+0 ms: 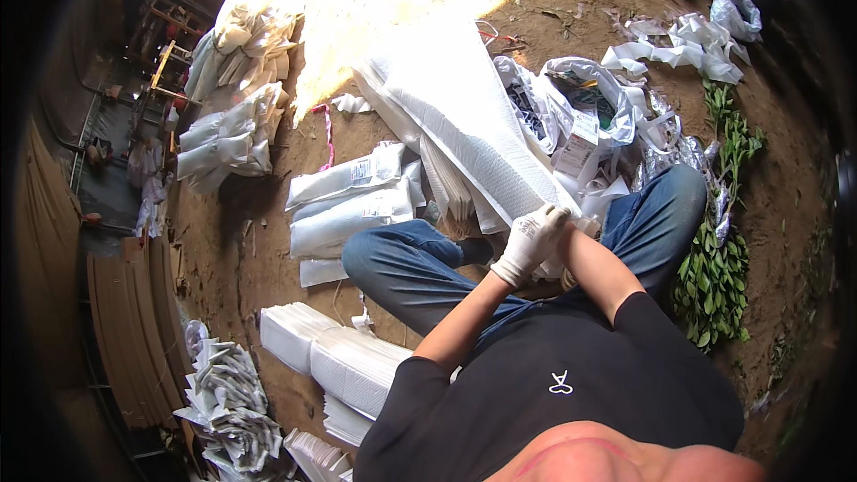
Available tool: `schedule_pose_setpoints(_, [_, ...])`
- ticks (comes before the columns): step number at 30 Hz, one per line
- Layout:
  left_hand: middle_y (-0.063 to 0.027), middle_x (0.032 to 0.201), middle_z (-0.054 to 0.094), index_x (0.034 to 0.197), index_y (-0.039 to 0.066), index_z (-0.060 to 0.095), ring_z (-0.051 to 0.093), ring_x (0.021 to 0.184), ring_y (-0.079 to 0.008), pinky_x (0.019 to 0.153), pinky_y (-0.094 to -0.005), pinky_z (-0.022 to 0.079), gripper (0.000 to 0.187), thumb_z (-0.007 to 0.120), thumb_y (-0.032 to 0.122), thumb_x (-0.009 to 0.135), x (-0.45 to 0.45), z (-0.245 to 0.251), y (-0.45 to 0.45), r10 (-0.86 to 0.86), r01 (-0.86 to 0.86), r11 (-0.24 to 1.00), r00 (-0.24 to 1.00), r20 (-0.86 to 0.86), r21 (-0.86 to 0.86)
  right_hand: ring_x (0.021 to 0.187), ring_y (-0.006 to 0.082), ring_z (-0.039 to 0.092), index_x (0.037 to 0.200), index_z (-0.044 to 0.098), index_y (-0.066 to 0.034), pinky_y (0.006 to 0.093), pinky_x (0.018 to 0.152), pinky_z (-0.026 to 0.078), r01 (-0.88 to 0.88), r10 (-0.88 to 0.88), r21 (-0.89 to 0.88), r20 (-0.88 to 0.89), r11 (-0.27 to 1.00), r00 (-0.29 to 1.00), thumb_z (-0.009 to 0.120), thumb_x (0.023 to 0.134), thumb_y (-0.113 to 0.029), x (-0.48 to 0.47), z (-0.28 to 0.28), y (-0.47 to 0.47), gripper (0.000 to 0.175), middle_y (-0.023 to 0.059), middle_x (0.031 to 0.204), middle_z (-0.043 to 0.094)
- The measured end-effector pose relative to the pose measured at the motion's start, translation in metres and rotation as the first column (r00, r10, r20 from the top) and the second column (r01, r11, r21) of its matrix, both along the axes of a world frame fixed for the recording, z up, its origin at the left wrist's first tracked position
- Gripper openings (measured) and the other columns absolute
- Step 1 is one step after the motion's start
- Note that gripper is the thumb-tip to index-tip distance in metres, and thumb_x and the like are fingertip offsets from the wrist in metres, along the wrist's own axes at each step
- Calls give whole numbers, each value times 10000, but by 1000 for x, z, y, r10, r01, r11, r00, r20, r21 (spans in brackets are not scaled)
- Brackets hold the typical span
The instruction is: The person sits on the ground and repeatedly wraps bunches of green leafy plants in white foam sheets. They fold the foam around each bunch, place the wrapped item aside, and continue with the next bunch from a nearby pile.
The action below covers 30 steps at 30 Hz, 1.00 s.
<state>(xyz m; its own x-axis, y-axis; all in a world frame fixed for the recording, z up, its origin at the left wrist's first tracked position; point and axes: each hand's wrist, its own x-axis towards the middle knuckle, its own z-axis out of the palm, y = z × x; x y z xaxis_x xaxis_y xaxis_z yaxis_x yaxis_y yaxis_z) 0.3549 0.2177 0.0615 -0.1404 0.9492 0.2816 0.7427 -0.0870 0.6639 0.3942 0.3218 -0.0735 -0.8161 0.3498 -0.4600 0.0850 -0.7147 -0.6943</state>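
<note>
My left hand [529, 244], in a white knit glove, has its fingers closed on the near end of a long white padded sleeve [469, 134]. The sleeve slants up and away from my lap into bright sunlight, which washes out its far part. My right forearm reaches to the same spot, but its hand is mostly hidden behind the left one. Under the sleeve, a stack of folded white sleeves [445, 177] lies on the ground between my crossed legs and the sunlit patch. Beside my left knee are several filled white packages [355, 204] with printed labels.
Open white bags [589, 90] with small contents stand by my right knee. Leafy green branches [713, 281] and foil-wrapped pieces lie to the right. More sleeve stacks [348, 361] sit at my left, near crumpled bundles [234, 408] and cardboard sheets [134, 335]. Tied bundles [231, 137] stand farther off.
</note>
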Motion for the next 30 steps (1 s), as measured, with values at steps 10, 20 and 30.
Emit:
schedule_pose_setpoints(10, [-111,947,691,1274,138,645,689,813,-290,723,-375,544,443,652,38,843,-26,35,-11,-49,59,996,988,150,-67,1211,301,555,1321,551,-38,391,999,459,-671,106,703,705,-237,701,604,910,-262,59,90,-40,471,128,1304,584])
schedule_pose_setpoints(20, [-80,1086,658,1390,38,557,597,989,-150,905,-299,479,576,734,94,845,-46,92,-8,-41,125,986,822,568,-110,969,205,660,930,701,-153,419,970,510,44,-48,855,-80,-517,996,679,702,-147,113,187,-22,229,-2,953,672])
schedule_pose_setpoints(30, [-147,1106,718,1051,16,692,670,1095,-361,967,-431,516,440,596,-96,636,-43,76,-25,38,-54,972,996,75,227,817,221,690,923,720,-127,350,741,547,134,109,988,-125,-72,986,734,808,-176,95,238,8,126,19,892,708])
